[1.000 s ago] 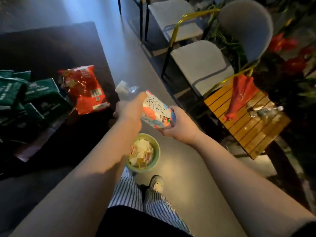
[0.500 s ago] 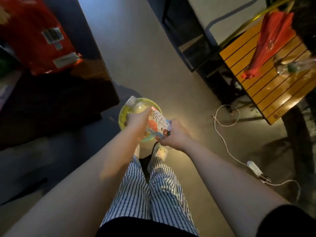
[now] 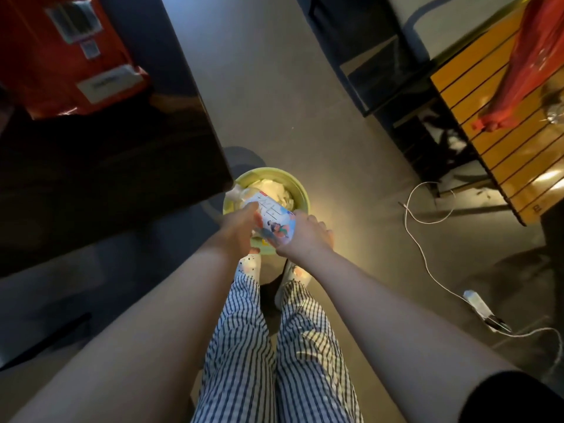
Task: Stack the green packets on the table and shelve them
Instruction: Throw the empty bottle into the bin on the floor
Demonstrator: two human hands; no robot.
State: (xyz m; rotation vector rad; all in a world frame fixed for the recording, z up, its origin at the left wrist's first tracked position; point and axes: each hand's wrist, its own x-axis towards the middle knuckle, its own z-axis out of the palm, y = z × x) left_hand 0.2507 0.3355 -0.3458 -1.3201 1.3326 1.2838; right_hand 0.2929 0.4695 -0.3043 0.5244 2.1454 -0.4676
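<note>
Both hands hold a clear plastic bottle (image 3: 274, 219) with a colourful label, tilted over a light green bin (image 3: 300, 193) on the floor. My left hand (image 3: 239, 227) grips the bottle's upper part near the neck. My right hand (image 3: 303, 233) grips its lower end. The bin holds crumpled white waste. No green packets are in view. The dark table (image 3: 122, 166) fills the upper left, its corner close to the bin.
A red packet (image 3: 67, 53) lies on the table at the top left. A yellow slatted side table (image 3: 500, 117) with a red bag (image 3: 531, 65) stands at the right. A white cable (image 3: 427, 264) and plug lie on the floor. My striped trouser legs are below.
The view has tipped further down and the green packets have left the frame. Both hands have lowered the bottle from beside the table to just over the bin.
</note>
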